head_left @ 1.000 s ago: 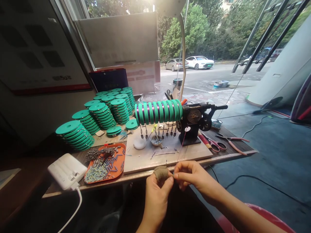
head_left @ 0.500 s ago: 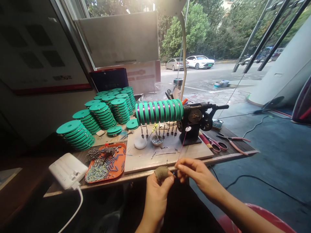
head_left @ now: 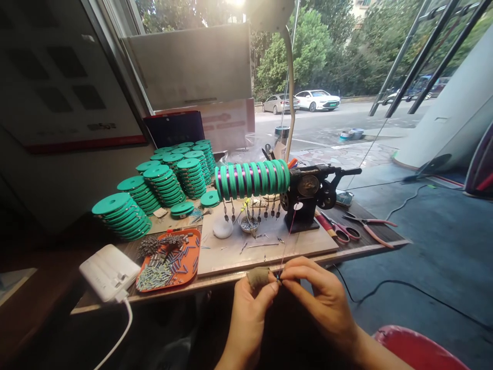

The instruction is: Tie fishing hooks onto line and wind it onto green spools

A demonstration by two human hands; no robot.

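Both hands meet in front of the board's near edge. My left hand point(head_left: 250, 308), a khaki wrap point(head_left: 258, 277) on its index finger, pinches thumb to finger on a small dark, bluish piece point(head_left: 278, 277) too small to make out. Touching the same spot, my right hand point(head_left: 323, 290) has its thumb and fingertips closed on the fishing line. The thin pink fishing line point(head_left: 291, 228) runs down from the black winding machine point(head_left: 308, 195) to the fingertips. On the machine's shaft sits a row of green foam spools point(head_left: 252, 178) with purple line between them; small sinkers point(head_left: 259, 213) hang below.
Stacks of green spools point(head_left: 164, 185) stand at the left. An orange tray point(head_left: 195, 264) of small metal parts and a white power bank point(head_left: 106, 272) lie nearby. A small bowl point(head_left: 249, 224) is on the board point(head_left: 231, 259). Scissors point(head_left: 346, 231) and pliers point(head_left: 370, 226) lie right.
My right hand has turned and its fingertips have closed in on the small piece beside my left fingertips. My left hand has barely moved. The view has shifted slightly.
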